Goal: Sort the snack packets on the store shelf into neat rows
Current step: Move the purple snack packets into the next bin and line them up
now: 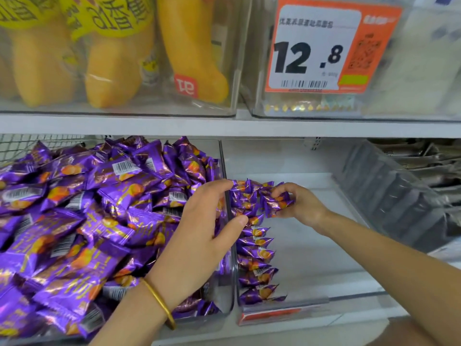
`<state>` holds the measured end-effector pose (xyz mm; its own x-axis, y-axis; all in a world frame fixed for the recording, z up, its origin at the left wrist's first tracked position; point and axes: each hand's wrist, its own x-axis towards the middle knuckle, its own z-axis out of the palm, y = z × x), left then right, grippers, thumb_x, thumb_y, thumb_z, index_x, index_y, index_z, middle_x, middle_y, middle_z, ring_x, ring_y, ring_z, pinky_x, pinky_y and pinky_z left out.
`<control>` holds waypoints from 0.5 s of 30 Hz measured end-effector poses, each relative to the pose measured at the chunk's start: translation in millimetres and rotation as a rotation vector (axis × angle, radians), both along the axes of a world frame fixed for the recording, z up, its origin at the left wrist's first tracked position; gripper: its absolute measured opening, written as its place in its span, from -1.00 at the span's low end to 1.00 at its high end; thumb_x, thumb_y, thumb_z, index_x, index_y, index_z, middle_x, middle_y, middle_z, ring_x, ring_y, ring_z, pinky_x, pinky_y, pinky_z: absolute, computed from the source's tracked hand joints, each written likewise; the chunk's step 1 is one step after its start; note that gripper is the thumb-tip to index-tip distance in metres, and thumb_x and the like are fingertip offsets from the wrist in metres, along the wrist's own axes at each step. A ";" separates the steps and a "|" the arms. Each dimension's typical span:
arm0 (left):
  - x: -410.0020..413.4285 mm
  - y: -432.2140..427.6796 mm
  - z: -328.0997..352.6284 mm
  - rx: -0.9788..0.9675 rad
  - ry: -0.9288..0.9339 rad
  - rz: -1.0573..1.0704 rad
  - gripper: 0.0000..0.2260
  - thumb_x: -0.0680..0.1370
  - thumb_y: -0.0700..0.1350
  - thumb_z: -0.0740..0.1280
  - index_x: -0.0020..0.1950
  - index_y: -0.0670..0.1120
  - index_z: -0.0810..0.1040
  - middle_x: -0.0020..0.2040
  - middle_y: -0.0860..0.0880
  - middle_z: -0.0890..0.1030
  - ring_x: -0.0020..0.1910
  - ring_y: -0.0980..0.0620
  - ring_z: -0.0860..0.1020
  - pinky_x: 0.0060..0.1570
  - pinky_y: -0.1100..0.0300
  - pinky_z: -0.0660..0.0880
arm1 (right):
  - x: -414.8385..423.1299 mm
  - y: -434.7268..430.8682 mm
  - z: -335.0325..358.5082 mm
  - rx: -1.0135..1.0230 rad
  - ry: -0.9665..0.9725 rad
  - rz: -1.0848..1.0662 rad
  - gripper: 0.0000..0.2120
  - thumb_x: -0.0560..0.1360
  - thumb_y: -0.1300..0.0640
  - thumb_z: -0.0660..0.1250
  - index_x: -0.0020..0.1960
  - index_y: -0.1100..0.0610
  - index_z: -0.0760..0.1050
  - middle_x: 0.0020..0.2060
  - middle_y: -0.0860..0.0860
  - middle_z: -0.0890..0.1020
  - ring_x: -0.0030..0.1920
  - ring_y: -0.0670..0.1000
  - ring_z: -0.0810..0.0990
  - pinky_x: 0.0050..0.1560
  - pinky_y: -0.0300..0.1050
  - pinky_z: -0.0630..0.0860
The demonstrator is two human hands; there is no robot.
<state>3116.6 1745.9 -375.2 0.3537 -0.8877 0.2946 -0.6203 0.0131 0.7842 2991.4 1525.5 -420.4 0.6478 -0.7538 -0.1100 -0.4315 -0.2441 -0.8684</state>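
Note:
A loose heap of purple snack packets (82, 216) fills the left clear bin on the lower shelf. In the right clear bin (311, 248), a neat row of the same purple packets (257, 253) stands on edge along the left wall. My left hand (207, 228) reaches over the divider (232, 270), its fingers and thumb spread at the far end of the row, touching packets there. My right hand (296, 203) pinches a purple packet (277, 202) at the far end of the row.
The upper shelf holds clear bins with yellow packaged snacks (112, 58) and an orange price tag reading 12.8 (321, 46). A dark grey bin (389, 191) of flat grey packs stands at the right. A white shelf edge (224, 126) runs above the lower bins.

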 end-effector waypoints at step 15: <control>1.3 -2.0 -4.1 -0.022 -0.009 -0.001 -0.57 0.45 0.15 0.20 0.30 0.26 0.20 0.32 0.26 0.28 0.37 0.27 0.23 0.36 0.16 0.28 | 14.7 3.0 -12.3 -0.188 0.380 -0.163 -0.24 0.36 0.06 0.50 0.41 0.23 0.21 0.25 0.15 0.46 0.19 0.12 0.48 0.15 -0.07 0.42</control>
<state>3117.8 1743.9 -379.3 0.3502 -0.8813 0.3174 -0.6277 0.0307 0.7779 3006.1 1528.5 -432.8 0.4588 -0.8724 -0.1688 -0.7571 -0.2843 -0.5882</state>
